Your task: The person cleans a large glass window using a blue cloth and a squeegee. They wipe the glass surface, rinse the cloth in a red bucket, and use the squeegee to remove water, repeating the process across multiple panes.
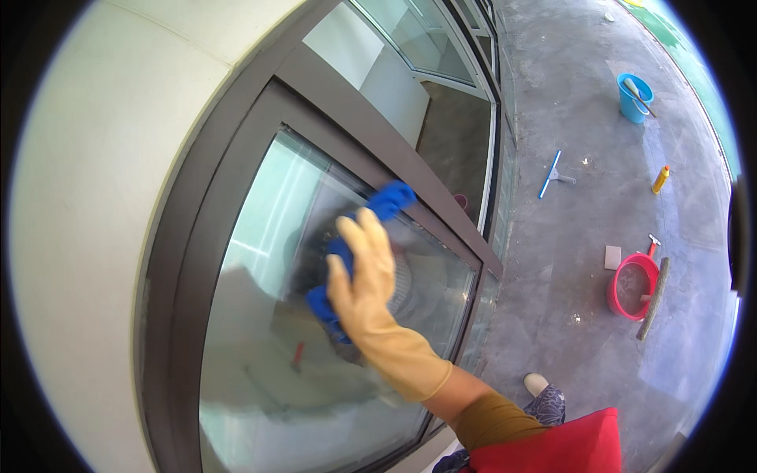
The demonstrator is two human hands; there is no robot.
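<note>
My right hand, in a pale yellow rubber glove, presses a blue cloth against a framed glass pane. Folds of the cloth show beyond the fingertips and beside the palm; the hand covers the rest. Hand and cloth are slightly blurred. Around the pane runs a dark brown window frame, and the glass carries reflections. My left hand is out of view.
On the grey floor are a squeegee, blue bucket, yellow bottle, pale block, scraper, and red bucket of cloudy water with a fleecy window washer across its rim. A wall borders the frame.
</note>
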